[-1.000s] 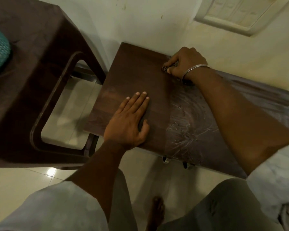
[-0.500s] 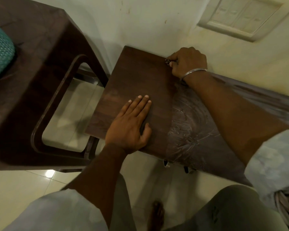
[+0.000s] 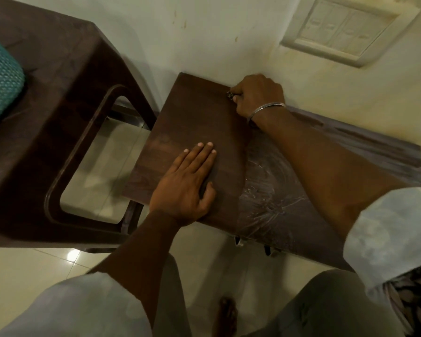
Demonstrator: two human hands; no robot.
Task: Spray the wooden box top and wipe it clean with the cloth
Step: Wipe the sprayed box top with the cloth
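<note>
The dark wooden box top [image 3: 195, 122] stands against the wall, its left part plain brown and its right part streaked with whitish smears [image 3: 270, 190]. My left hand [image 3: 185, 186] lies flat on the left part near the front edge, fingers straight. My right hand [image 3: 255, 96], a metal bangle on its wrist, is curled at the back edge by the wall and grips a small dark patterned cloth [image 3: 231, 94], of which only a scrap shows between the fingers. No spray bottle is in view.
A dark brown plastic chair [image 3: 46, 122] stands close to the left of the box, with a teal cushion [image 3: 0, 79] on it. A switch plate [image 3: 350, 27] is on the wall above. Pale floor tiles and my bare foot [image 3: 226, 314] lie below.
My right hand has slid with the cloth a little toward the wall at the back edge. My left hand stays flat in the same spot. The view has shifted slightly.
</note>
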